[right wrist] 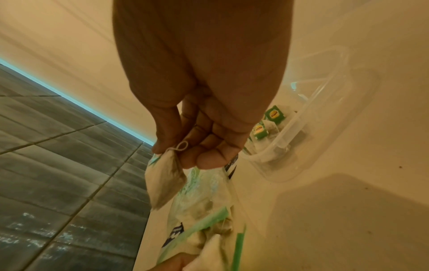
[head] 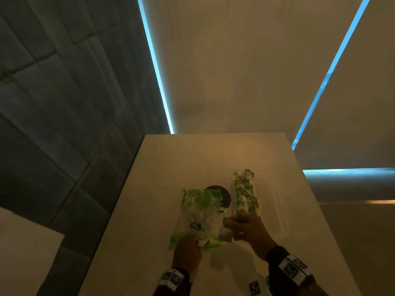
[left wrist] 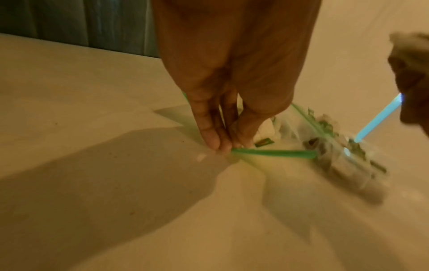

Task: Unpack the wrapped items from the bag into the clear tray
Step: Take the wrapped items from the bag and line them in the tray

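A clear zip bag [head: 198, 212] with green print lies flat on the table, tea bags still inside it. My left hand [head: 198, 242] pinches its green zip edge [left wrist: 274, 152] at the near end, fingertips [left wrist: 212, 141] pressed together. My right hand [head: 230, 227] pinches one pale tea bag [right wrist: 164, 177] by its top, string looped at the fingers, just above the bag's mouth. To the right lies the clear tray [head: 275, 210], with rows of green-tagged tea bags [head: 245, 193] along its left side. In the right wrist view the tray [right wrist: 308, 146] is beyond the fingers.
A dark round object [head: 222, 195] lies partly under the zip bag. The beige table [head: 162, 189] is narrow; its left edge drops to a dark tiled floor [head: 53, 124]. Blue light strips [head: 156, 67] run along the floor beyond.
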Motion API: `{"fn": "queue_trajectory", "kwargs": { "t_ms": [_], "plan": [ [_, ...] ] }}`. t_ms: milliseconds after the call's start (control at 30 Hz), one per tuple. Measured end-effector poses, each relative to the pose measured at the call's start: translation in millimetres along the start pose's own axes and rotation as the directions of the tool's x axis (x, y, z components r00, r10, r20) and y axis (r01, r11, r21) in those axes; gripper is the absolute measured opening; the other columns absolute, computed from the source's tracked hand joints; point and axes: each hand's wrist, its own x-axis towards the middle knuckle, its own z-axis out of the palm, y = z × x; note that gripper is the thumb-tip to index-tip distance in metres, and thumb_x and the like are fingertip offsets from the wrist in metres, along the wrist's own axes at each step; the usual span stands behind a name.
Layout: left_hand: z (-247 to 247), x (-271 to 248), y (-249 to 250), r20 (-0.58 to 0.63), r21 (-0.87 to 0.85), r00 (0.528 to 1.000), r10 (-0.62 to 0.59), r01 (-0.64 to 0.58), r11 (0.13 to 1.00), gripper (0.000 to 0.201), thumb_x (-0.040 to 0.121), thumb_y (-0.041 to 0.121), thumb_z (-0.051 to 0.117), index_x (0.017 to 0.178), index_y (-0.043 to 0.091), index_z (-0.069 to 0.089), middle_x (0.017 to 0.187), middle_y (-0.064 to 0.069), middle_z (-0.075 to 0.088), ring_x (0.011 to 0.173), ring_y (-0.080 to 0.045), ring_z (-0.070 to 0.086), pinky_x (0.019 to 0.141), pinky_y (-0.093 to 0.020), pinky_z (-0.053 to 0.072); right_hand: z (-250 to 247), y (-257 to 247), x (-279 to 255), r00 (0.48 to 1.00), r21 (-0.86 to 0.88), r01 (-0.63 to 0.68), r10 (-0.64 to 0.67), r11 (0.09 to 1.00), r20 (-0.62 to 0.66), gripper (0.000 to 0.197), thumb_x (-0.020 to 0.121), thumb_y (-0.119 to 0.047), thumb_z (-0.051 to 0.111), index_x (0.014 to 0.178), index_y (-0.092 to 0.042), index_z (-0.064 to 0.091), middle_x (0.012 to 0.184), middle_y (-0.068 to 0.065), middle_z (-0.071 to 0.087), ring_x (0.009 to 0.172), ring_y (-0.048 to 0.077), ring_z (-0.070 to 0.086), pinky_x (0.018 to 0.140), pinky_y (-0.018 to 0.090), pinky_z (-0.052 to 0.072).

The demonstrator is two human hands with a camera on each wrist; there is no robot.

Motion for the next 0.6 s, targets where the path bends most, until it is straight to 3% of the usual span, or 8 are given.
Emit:
{"fn": "queue_trajectory", "kwargs": {
  "t_ms": [67,100,167,233,333,400,467,600],
  "plan": [
    [-7,-2,4,0.020,-0.176,0.998,-0.058,0.061,0.982,0.016,0.081,0.030,0.060,0.081,0.016,0.068,0.085,-0.008,0.069,0.084,-0.024,0.064,0.067,-0.026,0.044,-2,1,-1,1.000,0.026,-0.026,0.026,0.999,0.006,0.011,0.084,-0.007,0.070,0.086,0.004,0.067,0.075,0.013,0.063,0.068,0.024,0.058,0.058,0.030,0.050],
    [-15,-5,8,0.046,-0.305,0.994,-0.104,0.113,0.946,0.020,0.073,0.031,0.065,0.081,0.013,0.068,0.082,-0.007,0.069,0.079,-0.021,0.064,0.065,-0.024,0.043,-3,1,-2,0.999,0.034,-0.046,0.045,0.998,0.023,0.010,0.084,-0.007,0.070,0.085,0.003,0.067,0.074,0.013,0.062,0.067,0.023,0.057,0.058,0.030,0.050],
    [-31,-12,17,0.140,-0.598,0.977,-0.160,0.212,0.773,0.035,0.058,0.033,0.072,0.081,0.007,0.068,0.078,-0.007,0.068,0.071,-0.019,0.062,0.062,-0.028,0.047,-4,3,-4,0.992,0.031,-0.097,0.094,0.995,0.087,0.009,0.085,-0.008,0.069,0.085,0.001,0.068,0.075,0.012,0.063,0.068,0.022,0.057,0.060,0.031,0.050],
    [-40,-18,27,0.226,-0.785,0.968,-0.114,0.250,0.566,0.037,0.063,0.023,0.079,0.092,0.002,0.069,0.081,-0.008,0.071,0.074,-0.018,0.066,0.066,-0.030,0.053,-1,3,-6,0.979,0.027,-0.139,0.133,0.990,0.151,0.008,0.086,-0.009,0.069,0.083,-0.002,0.068,0.076,0.011,0.063,0.069,0.021,0.058,0.063,0.031,0.050],
    [-53,-25,46,0.232,-0.877,0.972,-0.019,0.218,0.428,0.023,0.078,0.011,0.073,0.100,0.007,0.070,0.090,-0.004,0.073,0.084,-0.016,0.067,0.072,-0.030,0.053,9,2,-7,0.969,0.073,-0.158,0.140,0.985,0.202,0.009,0.087,-0.008,0.067,0.079,-0.003,0.067,0.077,0.013,0.062,0.071,0.022,0.058,0.064,0.031,0.048],
    [-56,-25,52,0.195,-0.886,0.981,-0.007,0.179,0.427,0.013,0.081,0.008,0.069,0.094,0.010,0.071,0.084,-0.001,0.071,0.077,-0.014,0.062,0.069,-0.027,0.047,15,-1,-8,0.966,0.119,-0.156,0.126,0.981,0.226,0.012,0.088,-0.007,0.066,0.076,-0.005,0.067,0.079,0.014,0.063,0.074,0.025,0.058,0.067,0.034,0.047],
    [-58,-24,54,0.147,-0.861,0.989,-0.020,0.138,0.489,0.008,0.084,0.007,0.067,0.091,0.005,0.071,0.076,-0.001,0.067,0.068,-0.011,0.056,0.063,-0.025,0.041,20,-4,-8,0.964,0.134,-0.143,0.107,0.981,0.245,0.013,0.088,-0.008,0.066,0.075,-0.007,0.067,0.080,0.015,0.063,0.076,0.028,0.059,0.068,0.036,0.046],
    [-62,-23,54,0.104,-0.785,0.995,0.000,0.082,0.615,0.012,0.087,0.008,0.066,0.094,-0.001,0.070,0.071,0.001,0.067,0.061,-0.008,0.056,0.057,-0.021,0.043,25,-6,-5,0.986,0.099,-0.056,0.040,0.993,0.161,0.011,0.086,-0.005,0.067,0.075,-0.004,0.068,0.075,0.013,0.062,0.066,0.023,0.056,0.058,0.031,0.044]
  ]
}}
